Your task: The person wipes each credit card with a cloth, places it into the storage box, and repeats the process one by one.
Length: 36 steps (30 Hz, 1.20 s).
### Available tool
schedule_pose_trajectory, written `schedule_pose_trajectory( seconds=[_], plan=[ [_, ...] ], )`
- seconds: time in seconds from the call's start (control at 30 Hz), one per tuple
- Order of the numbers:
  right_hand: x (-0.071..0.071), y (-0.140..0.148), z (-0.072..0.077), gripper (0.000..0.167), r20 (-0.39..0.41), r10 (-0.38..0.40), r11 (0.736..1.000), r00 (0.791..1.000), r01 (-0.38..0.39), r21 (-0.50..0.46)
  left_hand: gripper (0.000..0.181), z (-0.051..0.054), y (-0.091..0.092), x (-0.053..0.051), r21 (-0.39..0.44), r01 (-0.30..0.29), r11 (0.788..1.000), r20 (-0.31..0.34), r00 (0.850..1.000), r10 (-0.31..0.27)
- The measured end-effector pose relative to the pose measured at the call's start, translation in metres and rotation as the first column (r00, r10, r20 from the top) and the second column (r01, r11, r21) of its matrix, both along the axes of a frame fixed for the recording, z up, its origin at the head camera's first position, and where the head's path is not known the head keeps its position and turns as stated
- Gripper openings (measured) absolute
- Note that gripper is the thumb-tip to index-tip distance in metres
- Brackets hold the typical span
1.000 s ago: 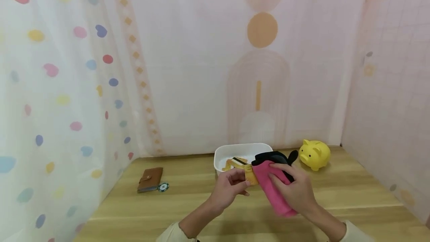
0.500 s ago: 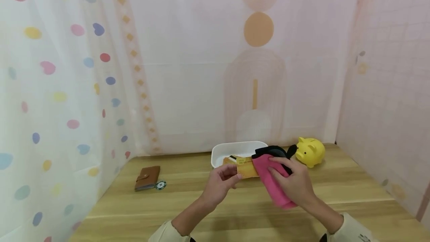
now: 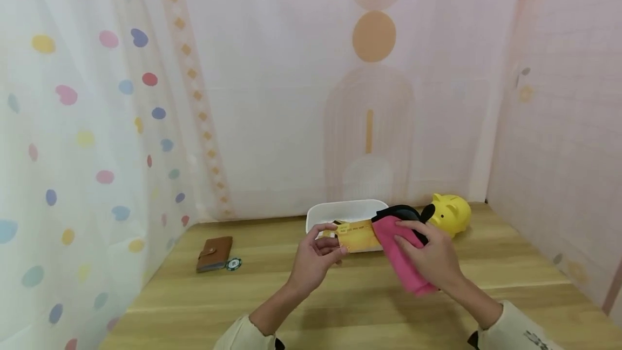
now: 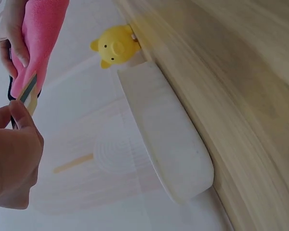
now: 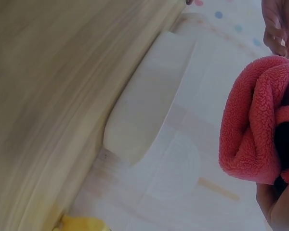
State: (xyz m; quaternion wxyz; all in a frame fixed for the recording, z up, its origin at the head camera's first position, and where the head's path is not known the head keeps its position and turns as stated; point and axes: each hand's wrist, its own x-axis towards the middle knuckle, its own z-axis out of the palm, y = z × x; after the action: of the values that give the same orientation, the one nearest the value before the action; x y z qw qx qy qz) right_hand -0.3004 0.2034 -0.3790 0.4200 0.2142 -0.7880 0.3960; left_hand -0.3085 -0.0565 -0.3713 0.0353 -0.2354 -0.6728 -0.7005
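A yellow bank card (image 3: 357,236) is pinched between the thumb and fingers of my left hand (image 3: 313,261). Its right end meets the dark edge of a pink fleecy pouch-like thing (image 3: 400,258) with black trim; whether that end is still inside cannot be told. My right hand (image 3: 434,258) grips the pink thing from the right, fingers spread over its face. In the left wrist view the card (image 4: 29,94) is seen nearly edge-on, with a dark stripe. The right wrist view shows thick pink folds (image 5: 253,125) that hide much of the right hand.
Behind the hands stands a white plastic bin (image 3: 316,212), its contents mostly hidden by the card and left hand. A yellow piggy bank (image 3: 454,215) is at back right. On the left lie a brown snap wallet (image 3: 215,254) and a poker chip (image 3: 234,264).
The left hand has drawn the card leftward, so much more of it shows beside the pink thing. The right hand keeps its grip on the pink thing. The head view has shifted slightly.
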Motion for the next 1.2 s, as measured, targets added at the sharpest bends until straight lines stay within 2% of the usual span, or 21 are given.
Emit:
schedule_pose_trajectory(
  seconds=[0.1, 0.23, 0.3, 0.4, 0.5, 0.57, 0.7, 0.8, 0.93, 0.97, 1.1, 1.2],
  plan=[
    [-0.001, 0.002, 0.003, 0.033, 0.001, -0.014, 1.000, 1.000, 0.014, -0.005, 0.037, -0.001, -0.001, -0.002, -0.021, -0.012, 1.000, 0.004, 1.000, 0.012],
    [-0.002, 0.001, 0.003, 0.031, 0.013, -0.017, 1.000, 1.000, 0.017, 0.009, 0.032, -0.003, -0.005, -0.001, -0.073, -0.072, 0.995, 0.016, 0.997, 0.074],
    [-0.002, 0.000, 0.002, 0.031, 0.029, -0.011, 1.000, 1.000, 0.011, 0.014, 0.031, -0.003, -0.008, 0.000, -0.090, -0.093, 0.992, -0.004, 0.996, 0.093],
    [-0.004, -0.001, 0.004, 0.032, 0.026, -0.003, 1.000, 1.000, 0.002, 0.014, 0.036, -0.001, -0.009, -0.001, -0.101, -0.066, 0.993, -0.037, 0.997, 0.063],
    [-0.004, 0.001, 0.007, 0.033, 0.013, 0.010, 1.000, 1.000, -0.010, 0.001, 0.043, 0.000, -0.007, -0.003, -0.094, -0.006, 0.996, -0.062, 0.998, 0.000],
    [-0.003, 0.002, 0.009, 0.033, 0.018, 0.013, 1.000, 1.000, -0.013, 0.001, 0.044, -0.001, -0.004, -0.005, -0.096, -0.008, 0.995, -0.090, 0.996, -0.001],
    [0.000, 0.002, 0.009, 0.032, 0.045, 0.018, 1.000, 0.999, -0.019, 0.005, 0.028, -0.003, 0.000, -0.008, -0.059, -0.087, 0.994, -0.146, 0.986, 0.078],
    [0.001, -0.001, 0.008, 0.031, 0.053, 0.034, 0.999, 0.998, -0.034, 0.007, 0.016, -0.004, 0.001, -0.009, -0.067, -0.198, 0.978, -0.196, 0.964, 0.182],
    [0.000, -0.003, 0.009, 0.032, 0.049, 0.056, 0.998, 0.997, -0.055, -0.016, 0.008, -0.004, 0.003, -0.012, -0.109, -0.310, 0.944, -0.239, 0.930, 0.278],
    [0.000, -0.003, 0.010, 0.032, 0.049, 0.060, 0.998, 0.997, -0.059, -0.020, 0.008, -0.004, 0.003, -0.013, -0.106, -0.313, 0.944, -0.225, 0.932, 0.284],
    [-0.001, -0.003, 0.013, 0.032, 0.054, 0.061, 0.997, 0.997, -0.059, -0.043, 0.012, -0.005, 0.001, -0.015, -0.057, -0.247, 0.967, -0.088, 0.966, 0.242],
    [0.000, -0.003, 0.015, 0.030, 0.030, 0.017, 0.998, 0.999, -0.015, -0.065, 0.017, -0.006, 0.000, -0.016, -0.040, -0.200, 0.979, -0.019, 0.980, 0.199]
  ],
)
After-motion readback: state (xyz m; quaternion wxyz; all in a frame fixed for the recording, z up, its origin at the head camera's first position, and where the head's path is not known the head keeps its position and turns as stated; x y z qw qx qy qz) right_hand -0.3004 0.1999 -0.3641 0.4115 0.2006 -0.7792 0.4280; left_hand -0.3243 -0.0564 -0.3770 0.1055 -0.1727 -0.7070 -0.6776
